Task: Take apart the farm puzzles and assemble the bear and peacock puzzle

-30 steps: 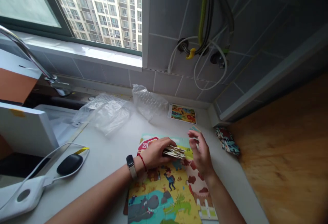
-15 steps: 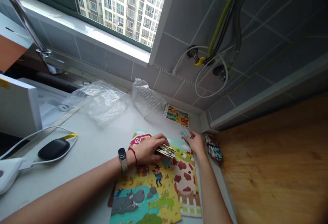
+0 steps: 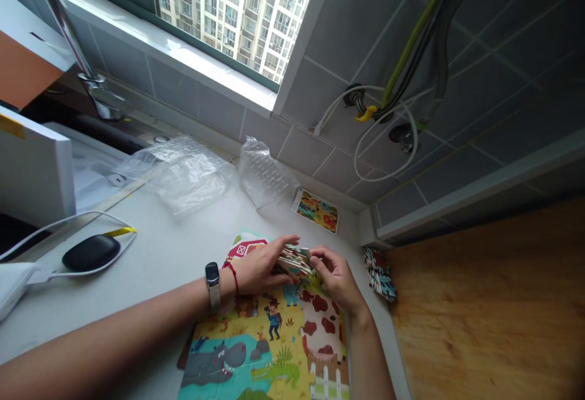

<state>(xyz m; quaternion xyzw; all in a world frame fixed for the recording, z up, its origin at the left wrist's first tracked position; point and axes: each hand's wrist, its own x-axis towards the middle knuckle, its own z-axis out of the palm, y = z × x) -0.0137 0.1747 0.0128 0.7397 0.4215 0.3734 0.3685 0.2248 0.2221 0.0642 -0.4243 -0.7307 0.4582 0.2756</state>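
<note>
The person's left hand (image 3: 258,269), with a watch and a red string at the wrist, is closed around a thick stack of puzzle pieces (image 3: 295,263). The right hand (image 3: 336,279) has come in from the other side, its fingers curled and pinching the stack's far end. A moment ago that hand was up near the puzzle's top edge, pinching a single piece, well apart from the stack.

Both hands hover over a part-built farm-animal jigsaw puzzle (image 3: 269,333) on the white table (image 3: 150,247). The puzzle's lower end runs off the bottom of the frame, and there's only a narrow strip of table to its right. That strip ends at a wooden panel (image 3: 484,308) — a smaller pile of pieces (image 3: 379,275) sits right at that edge. To the left, the table stretches to a black oval object (image 3: 91,252). Up by the tiled wall, a picture card (image 3: 317,210) lies just beside crumpled bubble wrap (image 3: 265,171).
</note>
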